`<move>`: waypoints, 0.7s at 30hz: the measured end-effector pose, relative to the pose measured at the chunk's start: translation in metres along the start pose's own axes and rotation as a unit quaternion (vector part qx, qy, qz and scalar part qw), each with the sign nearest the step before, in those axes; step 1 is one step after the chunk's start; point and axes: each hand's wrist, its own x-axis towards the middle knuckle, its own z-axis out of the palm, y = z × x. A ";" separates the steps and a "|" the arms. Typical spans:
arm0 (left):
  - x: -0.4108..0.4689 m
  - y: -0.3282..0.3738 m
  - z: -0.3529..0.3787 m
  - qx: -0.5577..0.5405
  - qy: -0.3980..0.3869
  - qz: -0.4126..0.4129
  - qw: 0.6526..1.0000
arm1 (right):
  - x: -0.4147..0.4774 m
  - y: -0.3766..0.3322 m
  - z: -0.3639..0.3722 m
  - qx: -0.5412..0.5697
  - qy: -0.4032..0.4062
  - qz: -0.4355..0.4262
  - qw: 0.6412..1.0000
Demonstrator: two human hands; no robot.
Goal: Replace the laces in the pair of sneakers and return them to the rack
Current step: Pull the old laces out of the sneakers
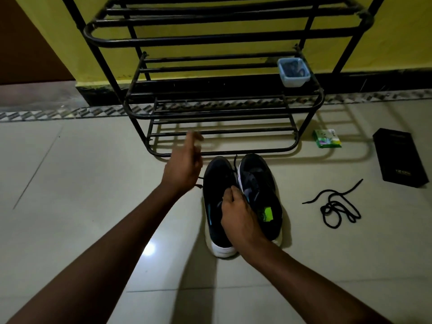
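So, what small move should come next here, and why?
Probably the left hand should draw the thin lace end fully out of the sneakers. A loose lace already lies on the floor, a strand trails beside the left hand, and the right hand grips the pair where they meet. Whether the left hand pinches that strand is blurred.
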 end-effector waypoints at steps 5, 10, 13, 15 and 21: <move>-0.016 -0.032 0.016 0.185 -0.169 -0.033 0.967 | -0.001 0.001 -0.007 -0.011 -0.012 -0.028 0.999; -0.018 0.008 0.004 -0.183 0.043 -0.087 0.978 | -0.001 0.000 0.002 0.009 0.022 -0.016 1.000; -0.004 0.028 -0.004 -0.367 0.082 -0.105 0.921 | -0.003 -0.002 -0.002 0.013 0.015 -0.020 1.000; 0.000 0.033 -0.004 -0.472 0.052 -0.144 0.868 | -0.005 -0.001 -0.005 0.014 0.028 -0.021 0.999; -0.011 -0.014 0.013 -0.043 -0.016 -0.036 0.998 | -0.001 0.002 0.000 0.062 0.045 -0.024 0.997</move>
